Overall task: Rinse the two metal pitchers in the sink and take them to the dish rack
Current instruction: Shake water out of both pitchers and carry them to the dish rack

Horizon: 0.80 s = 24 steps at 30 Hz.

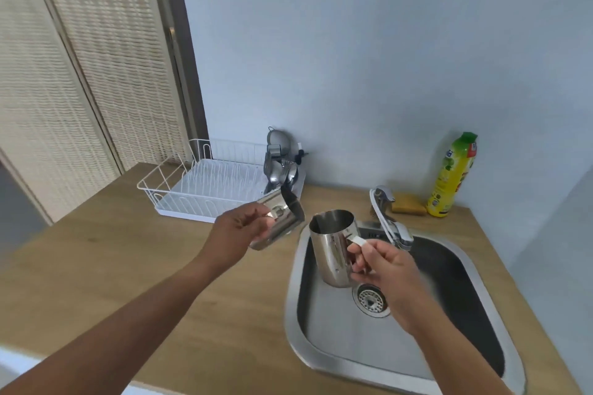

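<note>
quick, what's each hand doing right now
Left hand: holding the tilted shiny steel pitcher.
Right hand: holding the upright shiny steel pitcher by its handle.

pitchers silver | dish rack white | bottle yellow-green | counter tan wood

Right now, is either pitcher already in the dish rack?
No, the left hand holds the tilted pitcher above the counter and the right hand holds the upright pitcher over the sink.
</note>
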Each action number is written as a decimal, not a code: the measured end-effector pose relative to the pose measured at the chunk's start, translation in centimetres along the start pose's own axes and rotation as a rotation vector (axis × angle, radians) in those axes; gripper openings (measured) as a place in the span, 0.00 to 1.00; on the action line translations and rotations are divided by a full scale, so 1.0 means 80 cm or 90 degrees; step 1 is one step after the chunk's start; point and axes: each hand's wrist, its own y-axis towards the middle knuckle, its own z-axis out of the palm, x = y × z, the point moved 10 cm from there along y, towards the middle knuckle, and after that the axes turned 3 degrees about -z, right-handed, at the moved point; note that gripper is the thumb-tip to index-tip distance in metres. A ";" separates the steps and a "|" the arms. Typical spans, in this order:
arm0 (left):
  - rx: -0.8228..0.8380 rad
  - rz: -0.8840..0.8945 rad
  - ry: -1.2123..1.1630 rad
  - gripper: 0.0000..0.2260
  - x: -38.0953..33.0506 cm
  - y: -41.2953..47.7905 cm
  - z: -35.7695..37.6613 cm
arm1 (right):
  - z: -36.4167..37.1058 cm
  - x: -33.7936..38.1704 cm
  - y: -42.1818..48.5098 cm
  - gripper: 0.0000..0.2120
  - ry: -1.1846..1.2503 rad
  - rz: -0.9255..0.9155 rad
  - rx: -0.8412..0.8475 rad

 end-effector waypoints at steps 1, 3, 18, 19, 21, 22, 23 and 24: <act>-0.004 0.014 0.033 0.08 -0.004 0.012 -0.023 | 0.013 0.014 0.014 0.12 -0.012 -0.024 -0.005; 0.000 0.043 0.118 0.08 -0.008 0.042 -0.072 | 0.045 0.042 0.047 0.12 -0.053 -0.071 -0.017; 0.188 0.373 1.017 0.10 0.084 0.249 -0.246 | 0.371 0.072 0.265 0.17 -0.997 -0.420 0.095; 0.211 0.389 1.054 0.11 0.095 0.253 -0.242 | 0.389 0.063 0.268 0.17 -1.055 -0.428 0.116; 0.254 0.423 1.117 0.12 0.115 0.256 -0.233 | 0.421 0.045 0.277 0.16 -1.167 -0.441 0.149; 0.277 0.434 1.138 0.13 0.123 0.258 -0.229 | 0.433 0.038 0.280 0.15 -1.209 -0.441 0.162; 0.290 0.449 1.151 0.14 0.127 0.259 -0.224 | 0.442 0.030 0.285 0.14 -1.240 -0.437 0.175; 0.308 0.449 1.172 0.13 0.131 0.259 -0.221 | 0.448 0.022 0.287 0.13 -1.267 -0.426 0.186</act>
